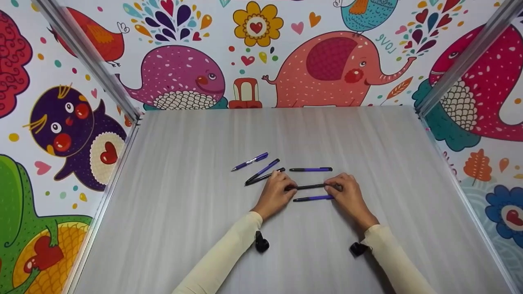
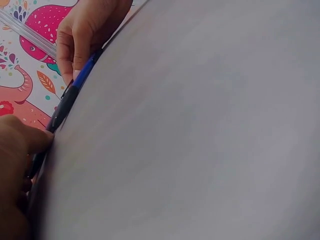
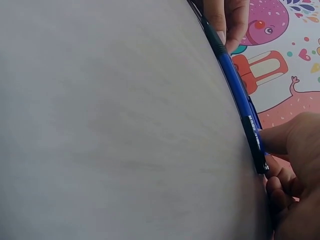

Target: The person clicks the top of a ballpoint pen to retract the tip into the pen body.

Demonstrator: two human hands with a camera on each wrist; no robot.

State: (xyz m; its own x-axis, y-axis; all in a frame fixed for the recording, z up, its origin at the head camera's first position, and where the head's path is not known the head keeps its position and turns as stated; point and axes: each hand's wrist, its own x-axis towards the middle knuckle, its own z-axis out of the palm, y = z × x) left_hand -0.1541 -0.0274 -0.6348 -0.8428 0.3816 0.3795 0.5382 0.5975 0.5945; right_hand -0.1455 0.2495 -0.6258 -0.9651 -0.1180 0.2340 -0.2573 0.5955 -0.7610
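Note:
Between my two hands a black pen (image 1: 310, 186) lies crosswise, close over the table. My left hand (image 1: 278, 194) pinches its left end, and the thumb and fingers of my right hand (image 1: 349, 198) grip the right end. Just nearer to me is a blue-and-black pen (image 1: 312, 199), its right tip partly hidden by the right hand. Beyond the held pen, another blue-and-black pen (image 1: 311, 169) lies roughly parallel to it. In the right wrist view the nearer blue pen (image 3: 235, 85) overlaps the pen behind it, with the right hand (image 3: 300, 160) beside its clip end.
Left of the hands, a purple pen with a clear section (image 1: 250, 161) lies slanted. Beside it, a blue-and-black pen (image 1: 263, 170) and a black pen (image 1: 261, 178) meet in a narrow V, close to the left hand. Patterned walls (image 1: 253, 57) border the grey table (image 1: 196, 134).

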